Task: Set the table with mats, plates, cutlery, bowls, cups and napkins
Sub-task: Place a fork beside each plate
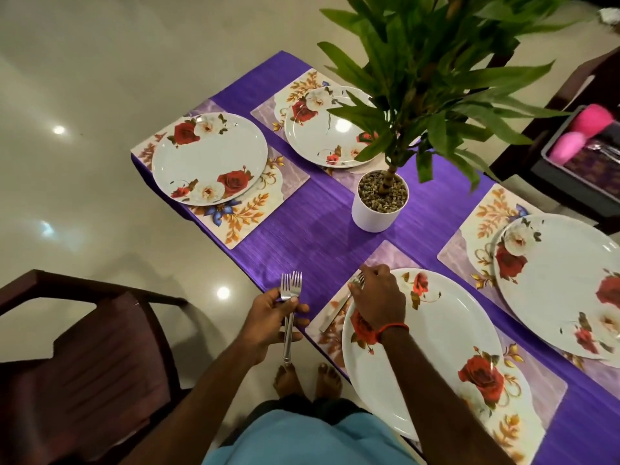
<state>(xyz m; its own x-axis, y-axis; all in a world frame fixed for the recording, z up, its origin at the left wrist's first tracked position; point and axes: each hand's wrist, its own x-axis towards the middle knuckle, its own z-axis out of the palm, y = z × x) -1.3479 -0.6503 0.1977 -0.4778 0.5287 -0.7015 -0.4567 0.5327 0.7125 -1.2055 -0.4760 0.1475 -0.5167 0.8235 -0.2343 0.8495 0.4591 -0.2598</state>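
1. Counter (302,236): covered in purple cloth and laid with four place settings.
2. Chair (84,347): dark wood, standing on the floor to the left, apart from the counter.
3. Plant (436,78): leafy and upright in a white pot (379,213) filled with pebbles, near the counter's middle.
4. Mats (248,213): four floral mats, one under each plate.
5. Plates (208,156): four white, rose-patterned plates, each resting on its mat. The near plate (436,337) sits on the near mat (385,256).
6. Left grip (271,317): closed round the handles of the spare forks (292,286), tines up, held over the floor just beside the counter's edge.
7. Right grip (379,297): fingers curled on the tine end of a single fork (332,317).
8. Single fork: lies on the near mat, just beside the near plate's left rim, handle toward the person.
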